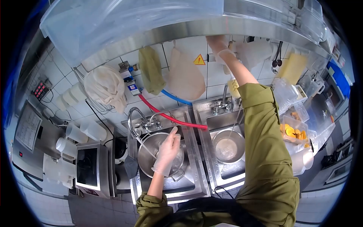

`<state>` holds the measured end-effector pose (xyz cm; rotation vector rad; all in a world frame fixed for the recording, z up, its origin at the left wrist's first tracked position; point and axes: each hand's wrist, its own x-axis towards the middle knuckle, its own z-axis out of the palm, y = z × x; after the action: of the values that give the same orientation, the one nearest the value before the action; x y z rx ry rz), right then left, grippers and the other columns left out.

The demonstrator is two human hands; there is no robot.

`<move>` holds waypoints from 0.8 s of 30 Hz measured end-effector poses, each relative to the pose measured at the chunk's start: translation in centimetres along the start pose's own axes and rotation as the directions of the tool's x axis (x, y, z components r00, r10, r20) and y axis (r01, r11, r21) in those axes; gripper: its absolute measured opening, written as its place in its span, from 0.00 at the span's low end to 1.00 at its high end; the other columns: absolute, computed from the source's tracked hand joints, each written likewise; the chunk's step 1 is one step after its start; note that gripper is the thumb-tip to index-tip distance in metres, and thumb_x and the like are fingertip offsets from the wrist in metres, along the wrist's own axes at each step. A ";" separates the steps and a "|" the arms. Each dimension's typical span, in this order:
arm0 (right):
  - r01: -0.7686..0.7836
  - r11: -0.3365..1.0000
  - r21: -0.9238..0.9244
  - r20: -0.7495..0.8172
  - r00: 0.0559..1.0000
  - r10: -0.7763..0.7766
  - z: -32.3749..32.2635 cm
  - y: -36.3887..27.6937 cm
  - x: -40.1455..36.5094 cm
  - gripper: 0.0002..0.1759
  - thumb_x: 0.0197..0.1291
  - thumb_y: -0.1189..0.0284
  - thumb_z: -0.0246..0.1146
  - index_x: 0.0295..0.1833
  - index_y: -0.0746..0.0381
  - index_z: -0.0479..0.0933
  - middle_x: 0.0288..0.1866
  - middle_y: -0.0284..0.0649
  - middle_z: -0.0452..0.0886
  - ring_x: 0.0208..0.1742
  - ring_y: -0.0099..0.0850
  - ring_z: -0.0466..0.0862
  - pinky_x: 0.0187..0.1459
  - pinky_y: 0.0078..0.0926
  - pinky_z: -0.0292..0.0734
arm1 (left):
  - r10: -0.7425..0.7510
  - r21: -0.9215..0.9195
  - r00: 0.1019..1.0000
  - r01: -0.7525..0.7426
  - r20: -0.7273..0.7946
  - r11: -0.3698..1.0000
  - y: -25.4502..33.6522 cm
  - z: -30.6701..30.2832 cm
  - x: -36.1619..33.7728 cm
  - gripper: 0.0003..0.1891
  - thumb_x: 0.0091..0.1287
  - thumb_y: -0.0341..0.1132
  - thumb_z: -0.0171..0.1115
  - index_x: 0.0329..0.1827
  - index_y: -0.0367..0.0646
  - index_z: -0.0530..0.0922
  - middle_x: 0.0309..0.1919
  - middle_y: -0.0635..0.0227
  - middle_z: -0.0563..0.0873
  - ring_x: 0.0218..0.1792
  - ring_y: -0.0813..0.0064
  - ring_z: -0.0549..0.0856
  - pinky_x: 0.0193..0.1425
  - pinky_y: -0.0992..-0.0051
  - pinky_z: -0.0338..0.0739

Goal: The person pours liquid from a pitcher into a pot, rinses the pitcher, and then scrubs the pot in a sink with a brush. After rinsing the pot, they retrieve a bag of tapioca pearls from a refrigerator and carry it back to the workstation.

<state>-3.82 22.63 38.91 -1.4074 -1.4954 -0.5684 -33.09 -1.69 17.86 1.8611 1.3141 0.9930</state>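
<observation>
My left hand (167, 151), in a clear glove, is over a large steel pot (143, 165) in the left sink, its fingers stretched out and pointing toward the wall. Below that hand, a thin pale hose or stick runs into the pot from the curved faucet (131, 115). Far up at the wall, my right hand (221, 46), also gloved, reaches to the underside of the metal shelf (166, 32); its fingers are hidden there. Close by hang utensils, among them a brush (233, 89) with yellowish bristles. A smaller steel bowl (228, 157) holding cloudy liquid stands in the right sink.
A red hose (170, 118) crosses between the sinks. Cloths, including a green one (150, 72), hang on the tiles. To the right is a plastic container (293, 130) of orange pieces. Left stand an induction cooker (87, 162) and white jugs (92, 129).
</observation>
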 end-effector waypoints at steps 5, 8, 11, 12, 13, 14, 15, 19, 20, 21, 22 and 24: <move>-0.032 0.964 -0.263 0.311 0.943 0.116 2.3 1.7 1.0 0.15 0.58 0.68 0.51 0.49 0.61 0.72 0.50 0.48 0.75 0.53 0.42 0.75 0.49 0.36 0.73 | -0.047 0.010 0.999 0.047 0.013 0.999 0.0 -0.9 -1.1 0.20 0.65 0.39 0.51 0.59 0.44 0.68 0.44 0.58 0.81 0.46 0.63 0.81 0.50 0.70 0.72; 0.404 0.659 -0.635 0.412 0.898 -0.154 9.0 7.1 0.9 0.10 0.54 0.74 0.54 0.41 0.63 0.76 0.43 0.46 0.78 0.47 0.38 0.77 0.46 0.33 0.74 | -0.051 -0.031 0.998 0.051 0.029 0.998 -1.4 -0.5 -1.5 0.19 0.66 0.41 0.49 0.57 0.45 0.69 0.47 0.55 0.79 0.49 0.57 0.78 0.51 0.68 0.72; 0.667 0.325 -0.670 0.580 0.744 -0.331 8.3 6.6 -0.2 0.04 0.52 0.74 0.55 0.30 0.60 0.75 0.26 0.39 0.77 0.35 0.35 0.79 0.37 0.31 0.75 | -0.126 -0.162 0.992 0.124 -0.003 0.979 -3.4 -0.3 -3.4 0.17 0.65 0.41 0.50 0.55 0.47 0.71 0.42 0.54 0.81 0.45 0.56 0.80 0.49 0.66 0.73; 0.636 0.390 -0.666 0.562 0.771 -0.298 9.6 7.1 0.1 0.04 0.50 0.73 0.57 0.31 0.61 0.75 0.26 0.40 0.78 0.35 0.36 0.80 0.38 0.32 0.74 | -0.177 -0.116 0.984 0.176 0.004 0.978 -4.4 -1.0 -4.2 0.17 0.65 0.42 0.50 0.54 0.47 0.72 0.41 0.54 0.81 0.45 0.56 0.80 0.48 0.66 0.73; 0.588 0.459 -0.666 0.533 0.806 -0.258 12.0 8.8 0.1 0.04 0.48 0.72 0.59 0.31 0.61 0.76 0.27 0.41 0.78 0.35 0.37 0.80 0.39 0.33 0.74 | -0.212 -0.070 0.977 0.213 0.017 0.975 -5.3 -1.5 -4.8 0.17 0.64 0.42 0.50 0.54 0.47 0.72 0.41 0.54 0.81 0.45 0.56 0.80 0.48 0.66 0.73; 0.512 0.539 -0.669 0.486 0.850 -0.203 13.5 10.4 0.2 0.06 0.46 0.72 0.61 0.31 0.61 0.76 0.28 0.42 0.79 0.35 0.38 0.80 0.40 0.34 0.73 | -0.320 -0.168 0.945 0.326 0.067 0.930 -9.7 -0.8 -5.4 0.16 0.64 0.38 0.51 0.53 0.44 0.72 0.38 0.58 0.83 0.43 0.64 0.82 0.46 0.71 0.74; 0.444 0.592 -0.672 0.433 0.885 -0.172 14.9 12.0 0.0 0.07 0.44 0.71 0.63 0.31 0.61 0.77 0.28 0.43 0.79 0.36 0.40 0.80 0.40 0.35 0.73 | -0.334 -0.353 0.938 0.344 0.088 0.870 -11.0 -1.7 -5.6 0.17 0.63 0.35 0.52 0.53 0.40 0.71 0.36 0.64 0.83 0.37 0.73 0.82 0.42 0.76 0.75; -0.194 0.973 -0.125 -0.124 0.976 0.178 4.0 -2.5 -7.6 0.17 0.56 0.73 0.50 0.50 0.67 0.68 0.47 0.52 0.73 0.53 0.47 0.70 0.52 0.41 0.67 | -0.670 -0.555 0.730 0.504 -0.136 0.662 -16.7 -5.9 -2.3 0.18 0.61 0.36 0.54 0.52 0.36 0.71 0.33 0.69 0.80 0.34 0.77 0.78 0.38 0.80 0.72; -0.037 0.995 -0.088 -0.090 0.996 0.029 2.5 -4.2 -10.4 0.18 0.56 0.74 0.48 0.51 0.70 0.68 0.47 0.53 0.73 0.52 0.48 0.69 0.51 0.41 0.66 | -0.647 -0.594 0.734 0.432 -0.205 0.679 -18.2 -6.6 -1.5 0.18 0.61 0.38 0.54 0.51 0.37 0.71 0.33 0.69 0.79 0.34 0.76 0.78 0.38 0.79 0.71; 0.037 0.997 0.072 -0.031 0.999 -0.034 3.3 -3.1 -14.1 0.16 0.56 0.74 0.48 0.48 0.71 0.70 0.44 0.53 0.75 0.47 0.46 0.74 0.52 0.36 0.67 | -0.628 -0.629 0.729 0.359 -0.273 0.690 -19.7 -6.9 -1.0 0.19 0.61 0.40 0.54 0.51 0.37 0.71 0.33 0.69 0.79 0.34 0.76 0.78 0.38 0.78 0.71; -0.136 0.923 0.361 0.053 0.991 0.125 2.8 -7.6 -19.4 0.14 0.58 0.73 0.47 0.46 0.70 0.71 0.43 0.49 0.76 0.47 0.41 0.75 0.50 0.33 0.68 | -0.650 -0.609 0.734 0.430 -0.194 0.667 -19.8 -7.6 -0.5 0.20 0.61 0.42 0.53 0.50 0.37 0.72 0.32 0.70 0.79 0.32 0.76 0.78 0.39 0.78 0.71; -0.226 0.904 0.362 0.540 0.842 -0.005 3.2 -12.5 -28.3 0.12 0.59 0.72 0.51 0.45 0.66 0.73 0.41 0.46 0.77 0.46 0.36 0.76 0.51 0.33 0.69 | -0.678 -0.398 0.733 0.607 -0.055 0.688 -22.2 -8.3 -0.4 0.19 0.62 0.46 0.49 0.47 0.40 0.75 0.30 0.62 0.82 0.34 0.66 0.81 0.43 0.73 0.72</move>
<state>-20.43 8.90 16.48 -1.3524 -1.8126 0.2459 -50.63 5.03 3.41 0.9069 1.6178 0.9474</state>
